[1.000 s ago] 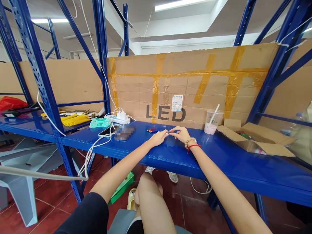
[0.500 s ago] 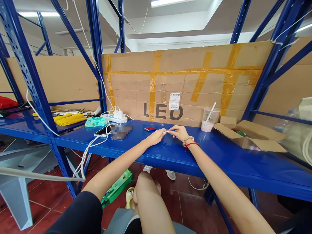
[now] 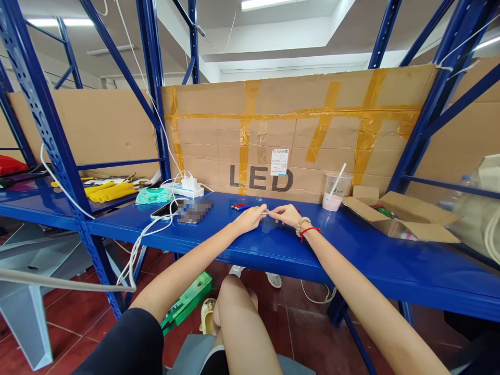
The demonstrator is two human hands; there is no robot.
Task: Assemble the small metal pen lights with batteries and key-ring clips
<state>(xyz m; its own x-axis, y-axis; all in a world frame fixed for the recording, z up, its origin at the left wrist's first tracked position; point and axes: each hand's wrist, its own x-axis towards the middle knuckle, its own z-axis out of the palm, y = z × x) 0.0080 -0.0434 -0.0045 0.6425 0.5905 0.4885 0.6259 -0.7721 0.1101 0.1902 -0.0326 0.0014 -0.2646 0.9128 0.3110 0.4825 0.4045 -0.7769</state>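
My left hand (image 3: 250, 219) rests over the blue shelf top (image 3: 219, 229) with its fingers closed on a thin pale piece (image 3: 265, 212), too small to identify. From the right, my right hand (image 3: 287, 215) pinches the other end of that piece between thumb and fingertips. Just behind the left hand lie a few short red and blue pen-like sticks (image 3: 239, 207). A small reddish bit shows past the right hand's knuckles, mostly hidden. A beaded bracelet and a red cord circle the right wrist.
A plastic cup with a straw (image 3: 335, 191) stands behind and right of my hands, near an open cardboard box (image 3: 398, 219). On the left are a power strip (image 3: 189, 188), white cables (image 3: 138, 247), a phone (image 3: 164, 209) and a wipes pack (image 3: 153, 196). Taped cardboard (image 3: 211, 140) walls the back.
My right hand has shifted slightly right and turned lower, its fingers now closer together on the pale piece. The left hand has stayed nearly in place.
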